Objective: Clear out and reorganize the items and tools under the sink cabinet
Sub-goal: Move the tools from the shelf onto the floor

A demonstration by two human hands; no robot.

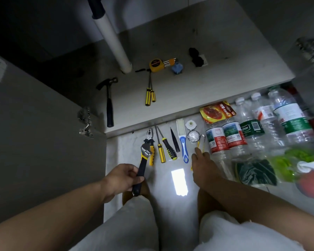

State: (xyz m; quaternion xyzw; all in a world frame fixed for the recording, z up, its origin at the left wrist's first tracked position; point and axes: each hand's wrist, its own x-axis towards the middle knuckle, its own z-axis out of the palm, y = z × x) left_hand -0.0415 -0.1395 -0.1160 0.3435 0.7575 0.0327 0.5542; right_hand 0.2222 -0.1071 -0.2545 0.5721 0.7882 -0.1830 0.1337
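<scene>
The left hand (122, 177) is curled round the dark lower handle of the wrench (143, 160), which slants up to the left of the brush (182, 142). Its steel head lies over the yellow grips of the pliers (150, 142), though whether the two touch I cannot tell. The wrench looks like solid metal, so it is probably heavy for its size, stiff and head-heavy. A hold this low on the handle lets the head swing, and a grip nearer the yellow collar would likely steady it. The rubbery sleeve should not slip, and nothing about it seems fragile. The right hand (201, 163) reaches forward just right of the brush, a fingertip at the thin yellow picks (200, 142). Seen from the back, I cannot tell whether it pinches them or only touches. The picks look light and springy, and are best taken by their yellow handles, away from the points. Two screwdrivers (160, 147) and tweezers (175, 140) lie in a row between the pliers and the brush. Clear bottles (234, 138) lie well right of the brush, light and easily dented. The hammer (109, 104) lies up left of the brush, inside the cabinet.
</scene>
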